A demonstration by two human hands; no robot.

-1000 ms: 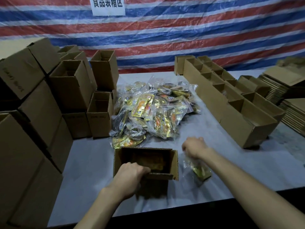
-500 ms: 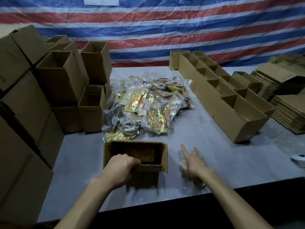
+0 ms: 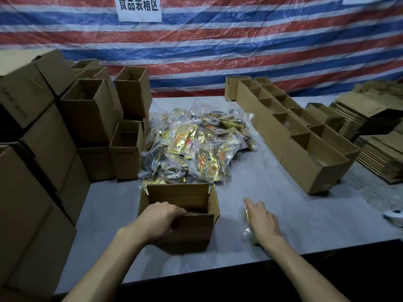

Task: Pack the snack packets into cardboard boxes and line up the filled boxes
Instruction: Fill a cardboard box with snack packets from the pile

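**2 hands at the near edge: one on a box, one on a packet**

1 open box (image 3: pixel 177 194) stands on the grey table (image 3: pixel 272 175) close to its near edge, a little left of the middle, flaps up. The left hand (image 3: pixel 158 219) grips its near wall, fingers curled over the rim into the box and thumb on the outside. What lies inside is too dark to tell.

Just right of the box, the right hand (image 3: pixel 262 222) lies with fingers straight and together, palm down, resting on 1 snack packet (image 3: pixel 247 230) in clear plastic that lies flat on the table; only the packet's left edge shows from under the hand.

Behind the box, touching its far side, a pile of snack packets (image 3: pixel 196 149) in gold and clear wrap fills the middle of the table. Along the right edge, a row of boxes (image 3: pixel 305 162) runs in 2 lines from the far corner toward the near one, tops open; their contents cannot be made out. Stacked boxes (image 3: pixel 87 114) crowd the left edge, several high.

Beyond the right edge sit piles of flat cardboard (image 3: pixel 379 153), and a white round thing (image 3: pixel 395 217) shows at the table's near right corner. A striped tarp (image 3: pixel 239 51) hangs behind, with a white sign (image 3: pixel 139 7) on it.
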